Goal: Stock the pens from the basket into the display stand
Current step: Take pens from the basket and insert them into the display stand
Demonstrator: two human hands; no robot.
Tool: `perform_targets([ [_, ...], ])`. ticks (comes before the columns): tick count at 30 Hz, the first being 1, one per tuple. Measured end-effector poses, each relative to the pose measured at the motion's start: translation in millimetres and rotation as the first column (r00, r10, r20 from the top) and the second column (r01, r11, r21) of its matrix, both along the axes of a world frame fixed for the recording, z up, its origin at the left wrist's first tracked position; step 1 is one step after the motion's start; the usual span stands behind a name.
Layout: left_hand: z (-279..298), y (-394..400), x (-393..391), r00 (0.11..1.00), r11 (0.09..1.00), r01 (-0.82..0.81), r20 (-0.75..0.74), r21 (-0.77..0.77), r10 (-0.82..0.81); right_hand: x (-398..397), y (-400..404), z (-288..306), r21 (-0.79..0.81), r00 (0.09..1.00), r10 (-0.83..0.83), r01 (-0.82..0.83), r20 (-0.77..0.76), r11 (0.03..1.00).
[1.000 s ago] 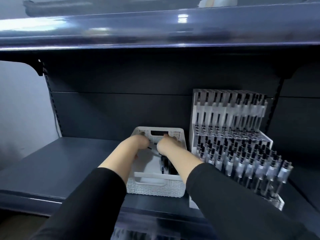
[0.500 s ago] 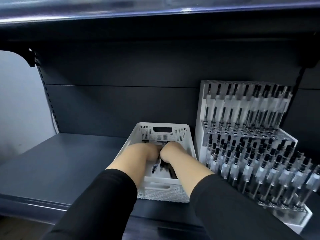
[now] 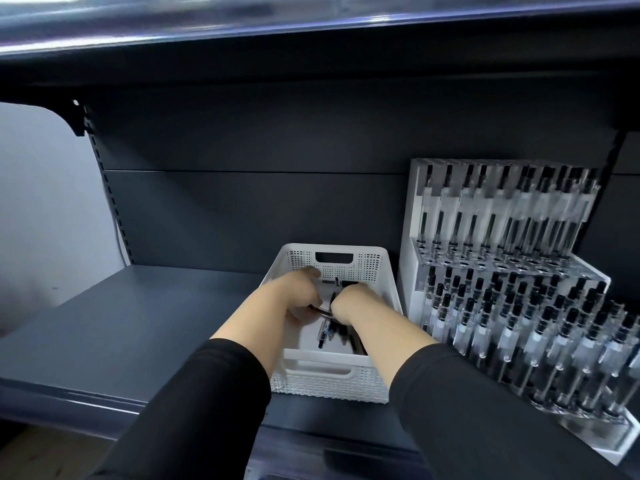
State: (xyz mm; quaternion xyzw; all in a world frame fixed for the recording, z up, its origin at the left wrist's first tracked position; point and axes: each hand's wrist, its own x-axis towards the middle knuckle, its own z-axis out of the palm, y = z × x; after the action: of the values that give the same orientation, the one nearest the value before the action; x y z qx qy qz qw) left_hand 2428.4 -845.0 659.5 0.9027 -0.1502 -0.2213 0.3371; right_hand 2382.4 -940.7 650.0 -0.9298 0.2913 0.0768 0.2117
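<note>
**Both hands in the basket, stand nearly full**

We see our left hand (image 3: 302,295) and right hand (image 3: 350,303) curled over loose pens (image 3: 325,332) in the white basket (image 3: 332,384); whether either grips one, we cannot tell. Light, stiff, slick, they suit a mid-barrel pinch. The display stand (image 3: 512,271) sits just beside, the shelf (image 3: 121,327) leftward open.

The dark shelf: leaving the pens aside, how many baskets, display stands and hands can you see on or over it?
White perforated plastic basket: 1
White and clear tiered pen display stand: 1
Bare hands, left hand and right hand, both in the basket: 2
Total: 4
</note>
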Motion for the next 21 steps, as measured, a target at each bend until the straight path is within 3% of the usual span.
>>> perform_targets([
  [3, -5.3, 0.3, 3.9, 0.965, 0.973, -0.187, -0.212, -0.136, 0.156, -0.1, -1.7, 0.7, 0.023, 0.998, -0.053, 0.053, 0.016, 0.998],
  [6, -7.5, -2.2, 4.8, 0.946, 0.967, -0.220, -0.271, -0.132, 0.178, -0.5, -2.1, 3.1, 0.004, 1.000, -0.009, 0.009, -0.004, 1.000],
  [10, -6.1, -9.9, 1.3, 0.984, 0.989, -0.132, -0.111, 0.063, 0.139, -1.5, -1.7, 4.5, -0.049, 0.987, 0.138, -0.143, -0.081, 0.989],
  [13, -7.2, -16.3, 2.8, 0.997, 0.992, -0.068, 0.026, 0.104, 0.066, -2.0, -2.5, 5.8, -0.053, 0.971, 0.217, -0.222, -0.096, 0.974],
  [16, -6.9, -18.1, 3.2, 0.998, 0.992, -0.055, 0.033, 0.112, 0.052, -5.9, -4.4, 10.1, -0.039, 0.968, 0.239, -0.242, -0.083, 0.969],
  [18, -7.6, -17.0, 4.7, 0.994, 0.994, -0.103, -0.040, 0.037, 0.105, -9.2, -5.0, 12.6, -0.014, 0.966, 0.250, -0.251, -0.068, 0.968],
  [21, -6.9, -15.1, 1.8, 0.938, 0.979, -0.168, -0.322, -0.112, 0.124, -14.3, -4.6, 16.6, 0.107, 0.979, 0.199, -0.193, -0.046, 0.975],
])
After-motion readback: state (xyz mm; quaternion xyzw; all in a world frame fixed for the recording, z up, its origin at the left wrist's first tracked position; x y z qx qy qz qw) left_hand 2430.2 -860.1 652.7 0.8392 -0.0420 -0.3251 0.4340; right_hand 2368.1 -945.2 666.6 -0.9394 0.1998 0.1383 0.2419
